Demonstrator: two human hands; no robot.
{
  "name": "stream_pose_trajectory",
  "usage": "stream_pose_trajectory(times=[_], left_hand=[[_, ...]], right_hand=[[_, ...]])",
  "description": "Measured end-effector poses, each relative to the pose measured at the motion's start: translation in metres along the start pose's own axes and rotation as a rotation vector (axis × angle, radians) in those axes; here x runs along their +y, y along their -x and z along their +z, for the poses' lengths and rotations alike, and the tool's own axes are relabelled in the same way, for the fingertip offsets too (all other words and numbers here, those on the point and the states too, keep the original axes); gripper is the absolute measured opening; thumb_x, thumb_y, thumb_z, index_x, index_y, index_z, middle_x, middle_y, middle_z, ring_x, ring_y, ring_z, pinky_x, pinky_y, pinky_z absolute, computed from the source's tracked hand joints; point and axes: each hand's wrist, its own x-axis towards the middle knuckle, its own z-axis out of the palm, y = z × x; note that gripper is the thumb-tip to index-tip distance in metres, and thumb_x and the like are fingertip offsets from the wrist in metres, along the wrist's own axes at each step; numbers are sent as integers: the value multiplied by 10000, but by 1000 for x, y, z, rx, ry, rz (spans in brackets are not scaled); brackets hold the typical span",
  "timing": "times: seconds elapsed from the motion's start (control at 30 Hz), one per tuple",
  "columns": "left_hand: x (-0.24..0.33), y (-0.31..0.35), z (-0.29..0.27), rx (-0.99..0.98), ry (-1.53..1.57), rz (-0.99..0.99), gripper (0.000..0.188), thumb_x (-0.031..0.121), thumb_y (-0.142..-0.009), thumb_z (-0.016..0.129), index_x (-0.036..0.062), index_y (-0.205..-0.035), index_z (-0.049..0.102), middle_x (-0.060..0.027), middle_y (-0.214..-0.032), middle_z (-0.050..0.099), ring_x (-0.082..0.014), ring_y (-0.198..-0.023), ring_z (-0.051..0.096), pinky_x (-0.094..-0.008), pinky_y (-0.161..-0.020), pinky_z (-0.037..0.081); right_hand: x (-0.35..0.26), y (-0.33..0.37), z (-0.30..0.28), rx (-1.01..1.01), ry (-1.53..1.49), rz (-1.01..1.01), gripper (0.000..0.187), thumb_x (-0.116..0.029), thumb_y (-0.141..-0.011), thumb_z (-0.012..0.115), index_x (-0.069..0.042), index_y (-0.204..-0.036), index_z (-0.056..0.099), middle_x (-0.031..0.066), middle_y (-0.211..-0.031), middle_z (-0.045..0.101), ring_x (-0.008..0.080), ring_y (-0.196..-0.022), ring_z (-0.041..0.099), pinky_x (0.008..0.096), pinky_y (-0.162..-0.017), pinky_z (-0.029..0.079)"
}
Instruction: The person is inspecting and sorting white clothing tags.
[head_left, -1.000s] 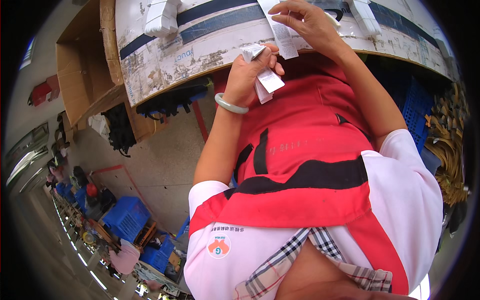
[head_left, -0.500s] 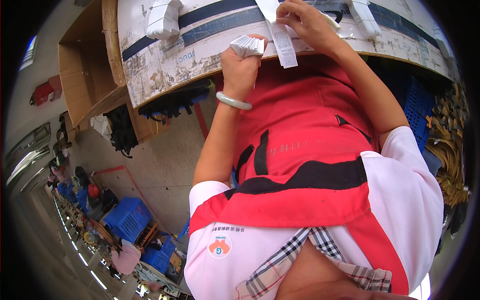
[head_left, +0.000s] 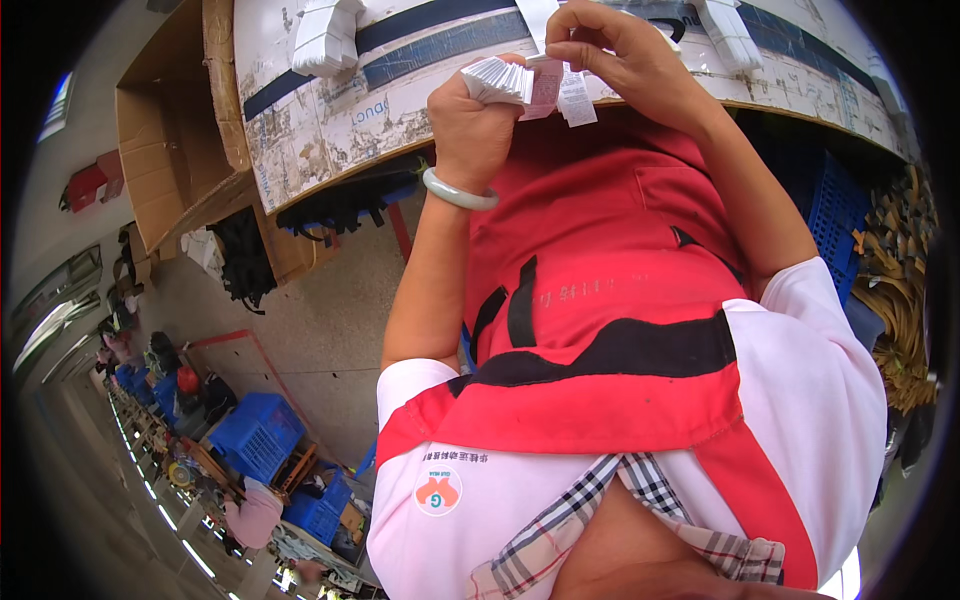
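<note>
My left hand (head_left: 468, 128), with a pale bangle at the wrist, is closed around a thick stack of white labels (head_left: 497, 80), their edges fanned upward. To its right, my right hand (head_left: 628, 62) pinches thumb and fingers at a white label strip (head_left: 539, 22); the exact grip is partly hidden by the fingers. Below those fingertips a printed label end (head_left: 576, 100) hangs over the table edge. Between the two hands shows a pinkish, shaded label piece (head_left: 543, 88).
The worn white worktable (head_left: 320, 130) carries a bundle of white labels (head_left: 327, 38) at left and another bundle (head_left: 728, 36) at right. An open cardboard box (head_left: 175, 130) stands left of it. Blue crates (head_left: 258, 437) and a person in pink (head_left: 252, 515) are farther off.
My left hand has shifted slightly left with the stack. The long hanging strip is now folded or separated into shorter pieces, and my right hand has moved slightly down.
</note>
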Motion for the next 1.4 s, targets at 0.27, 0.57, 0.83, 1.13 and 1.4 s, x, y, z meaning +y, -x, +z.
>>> stream_pose_trajectory(times=[0.27, 0.57, 0.83, 1.13, 1.4], left_hand=[[6, 8, 2, -4, 151, -52, 184, -16, -822, 654, -3, -998, 704, -41, -777, 683, -73, -649, 617, -206, -547, 491], [5, 11, 2, -29, 174, -37, 150, 37, -847, 715, -2, -992, 706, -43, -730, 660, -62, -569, 578, -184, -480, 421], [10, 11, -2, -117, 308, -308, 165, 140, -901, 684, 2, -991, 680, -31, -728, 629, -72, -559, 538, -195, -460, 367], [-2, 20, 4, -354, 650, -428, 380, 336, -889, 697, -2, -1043, 616, -73, -830, 663, -143, -685, 657, -215, -494, 466], [-2, 23, 2, -334, 665, -506, 225, 170, -930, 642, 24, -1085, 568, -49, -863, 597, -129, -703, 600, -231, -576, 498]], right_hand=[[11, 15, 18, 55, -195, 51, 163, -119, -908, 659, -15, -1033, 670, 24, -910, 643, 86, -824, 604, 235, -741, 507], [7, 17, 14, -22, -208, 113, 148, -120, -918, 648, -8, -1013, 671, 11, -905, 641, 77, -846, 603, 234, -769, 516], [3, 16, -3, -279, -450, 274, 133, -138, -897, 669, -6, -913, 671, 0, -813, 622, 58, -705, 549, 192, -638, 451], [14, 26, 30, -154, -593, 286, 195, -163, -918, 656, -3, -1025, 688, 31, -823, 670, 83, -762, 622, 218, -713, 506], [20, 34, 41, 59, -251, 11, 241, -198, -937, 629, -34, -1106, 677, 60, -931, 647, 139, -790, 648, 256, -737, 512]])
